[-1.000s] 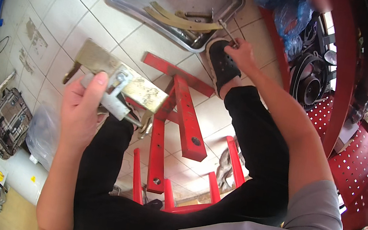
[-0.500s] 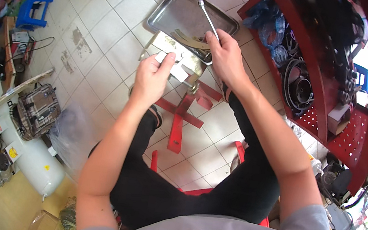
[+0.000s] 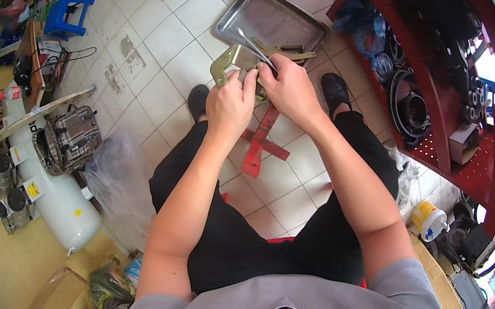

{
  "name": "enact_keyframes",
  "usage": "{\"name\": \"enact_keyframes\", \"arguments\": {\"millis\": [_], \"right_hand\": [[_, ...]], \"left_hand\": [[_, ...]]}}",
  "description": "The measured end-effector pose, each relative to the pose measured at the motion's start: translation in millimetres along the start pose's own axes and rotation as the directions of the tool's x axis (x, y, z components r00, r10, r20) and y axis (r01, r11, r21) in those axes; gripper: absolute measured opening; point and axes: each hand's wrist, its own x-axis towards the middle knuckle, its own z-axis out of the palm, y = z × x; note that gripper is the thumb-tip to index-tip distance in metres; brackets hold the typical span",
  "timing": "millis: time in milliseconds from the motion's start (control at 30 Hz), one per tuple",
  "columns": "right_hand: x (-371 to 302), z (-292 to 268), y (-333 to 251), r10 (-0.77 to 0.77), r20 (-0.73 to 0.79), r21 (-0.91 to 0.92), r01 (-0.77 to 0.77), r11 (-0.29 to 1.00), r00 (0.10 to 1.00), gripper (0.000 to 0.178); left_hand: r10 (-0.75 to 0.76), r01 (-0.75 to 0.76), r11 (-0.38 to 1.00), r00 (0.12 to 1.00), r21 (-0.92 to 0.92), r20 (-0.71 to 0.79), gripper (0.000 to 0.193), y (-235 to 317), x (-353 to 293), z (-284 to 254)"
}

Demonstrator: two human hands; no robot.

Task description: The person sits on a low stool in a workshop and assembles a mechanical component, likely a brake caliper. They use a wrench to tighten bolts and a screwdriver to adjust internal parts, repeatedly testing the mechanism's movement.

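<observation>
Head view. Before me the person's left hand [image 3: 233,102] grips a brass-coloured, bent metal bracket [image 3: 227,64], flange leftward, long axis partly hidden. The right hand [image 3: 292,91] holds a slender silver steel wrench [image 3: 254,47], pointing forward-left. Both lie above a red metal stand [image 3: 254,155].

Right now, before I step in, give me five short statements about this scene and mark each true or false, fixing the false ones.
1. The right hand holds a silver wrench. True.
2. The left hand is empty. False: the left hand holds a gold-toned metal bracket.
3. A blue stool stands to the left of the larger metal tray. True.
4. Nothing lies in the larger metal tray. False: a curved metal strip is among the things in it.
5. The white tank lies to the person's right. False: it lies to the person's left.
</observation>
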Motion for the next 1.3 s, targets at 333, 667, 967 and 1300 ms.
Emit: {"name": "enact_keyframes", "arguments": {"millis": [333, 667, 967, 1300], "right_hand": [[47, -23, 12, 0.249, 0.135, 0.219, -0.274, 0.936, 0.959, 0.042], [46, -15, 17, 0.227, 0.199, 0.595, -0.302, 0.745, 0.953, 0.025], [40, -22, 21, 0.188, 0.198, 0.678, -0.273, 0.682, 0.962, 0.025], [38, -17, 27, 0.138, 0.213, 0.679, -0.248, 0.691, 0.967, 0.022]], "left_hand": [[0.132, -0.135, 0.991, 0.983, -0.017, -0.127, 0.030, -23, 45, 29], [0.166, -0.164, 0.986, 0.978, 0.025, -0.128, 0.027, -20, 41, 28], [0.182, -0.177, 0.982, 0.979, 0.060, -0.095, 0.026, -11, 39, 33], [0.253, -0.244, 0.967, 0.949, 0.073, -0.189, 0.028, -18, 41, 41]]}}
